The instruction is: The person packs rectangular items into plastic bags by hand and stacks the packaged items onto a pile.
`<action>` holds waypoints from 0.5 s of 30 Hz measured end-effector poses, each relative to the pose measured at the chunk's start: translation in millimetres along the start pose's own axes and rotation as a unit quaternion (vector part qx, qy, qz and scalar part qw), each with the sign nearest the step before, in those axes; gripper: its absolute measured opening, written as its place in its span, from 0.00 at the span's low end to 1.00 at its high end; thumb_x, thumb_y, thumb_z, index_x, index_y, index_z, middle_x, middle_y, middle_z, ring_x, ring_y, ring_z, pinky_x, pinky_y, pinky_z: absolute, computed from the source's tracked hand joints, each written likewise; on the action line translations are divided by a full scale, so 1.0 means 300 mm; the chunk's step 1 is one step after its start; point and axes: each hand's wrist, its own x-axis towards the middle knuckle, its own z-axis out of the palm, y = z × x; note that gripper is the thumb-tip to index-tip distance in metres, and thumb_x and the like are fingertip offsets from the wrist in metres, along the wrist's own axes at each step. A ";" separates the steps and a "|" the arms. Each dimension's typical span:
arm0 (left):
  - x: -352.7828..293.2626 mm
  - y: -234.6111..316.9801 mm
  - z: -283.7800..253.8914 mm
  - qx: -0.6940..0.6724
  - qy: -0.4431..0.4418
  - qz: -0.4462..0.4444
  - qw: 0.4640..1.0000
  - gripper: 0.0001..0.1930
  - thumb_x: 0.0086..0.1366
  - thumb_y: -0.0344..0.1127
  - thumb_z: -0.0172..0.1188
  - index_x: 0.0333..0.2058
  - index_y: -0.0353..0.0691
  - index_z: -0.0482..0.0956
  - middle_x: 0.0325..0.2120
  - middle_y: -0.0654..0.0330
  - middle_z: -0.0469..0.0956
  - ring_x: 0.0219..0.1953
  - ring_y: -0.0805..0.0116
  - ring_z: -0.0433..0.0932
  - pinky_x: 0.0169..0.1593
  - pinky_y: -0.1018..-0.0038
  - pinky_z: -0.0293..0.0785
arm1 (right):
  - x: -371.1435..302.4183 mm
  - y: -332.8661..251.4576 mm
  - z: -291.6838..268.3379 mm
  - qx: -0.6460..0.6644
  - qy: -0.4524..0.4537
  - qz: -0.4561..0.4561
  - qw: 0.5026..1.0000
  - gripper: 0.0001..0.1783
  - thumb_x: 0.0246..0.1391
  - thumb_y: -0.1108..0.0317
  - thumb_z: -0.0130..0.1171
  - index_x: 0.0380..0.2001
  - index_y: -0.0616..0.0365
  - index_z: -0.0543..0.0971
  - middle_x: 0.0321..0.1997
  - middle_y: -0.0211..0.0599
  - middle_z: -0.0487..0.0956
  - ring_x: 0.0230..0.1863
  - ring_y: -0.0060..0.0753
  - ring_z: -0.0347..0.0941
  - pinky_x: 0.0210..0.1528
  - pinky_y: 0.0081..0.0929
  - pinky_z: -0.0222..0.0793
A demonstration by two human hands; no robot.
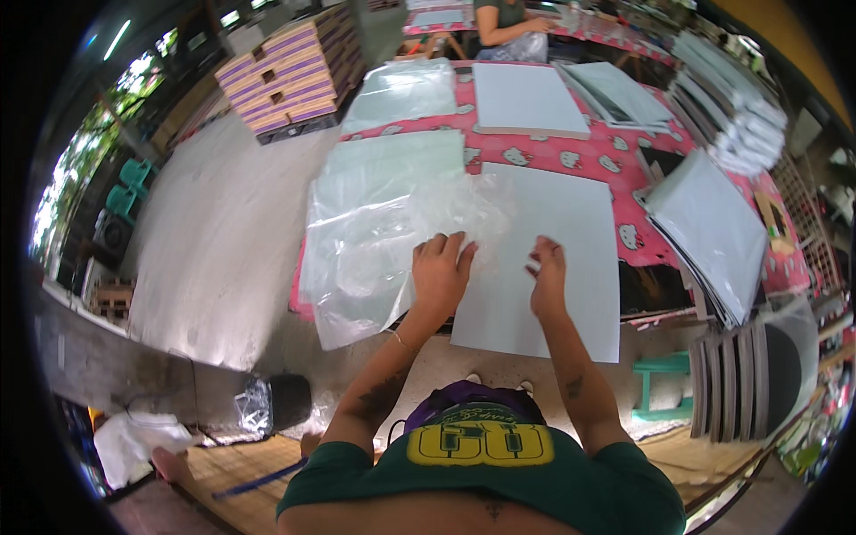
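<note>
On the left of the table lies a stack of clear plastic bags (357, 214), its top bag loose and crumpled along the right side. My left hand (440, 275) is closed on the crumpled edge of this bag, fingers bent and thumb toward the index finger. Beside the stack, a large pale board (571, 214) lies flat, its near edge reaching past the table's front edge. Over the board hovers my right hand (548, 272), fingers loosely curled and apart, with nothing visible in it.
Farther back lie another pale board (526, 94) and more clear bags (406, 89). Wrapped boards (713, 227) lean at the right, near grey curved panels (744, 383) and a green stool (660, 388). A pallet stack (294, 76) stands far left; another person (508, 31) sits beyond.
</note>
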 end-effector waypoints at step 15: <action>0.038 0.187 0.134 -0.324 -0.161 -0.120 0.925 0.04 0.66 0.30 0.47 0.37 0.37 0.69 0.22 0.57 0.71 0.24 0.68 0.69 0.30 0.73 0.65 | -0.077 0.054 -0.306 -0.020 -0.126 -0.044 0.991 0.34 0.48 0.60 0.66 0.55 0.61 0.64 0.50 0.38 0.69 0.47 0.28 0.65 0.48 0.26 0.64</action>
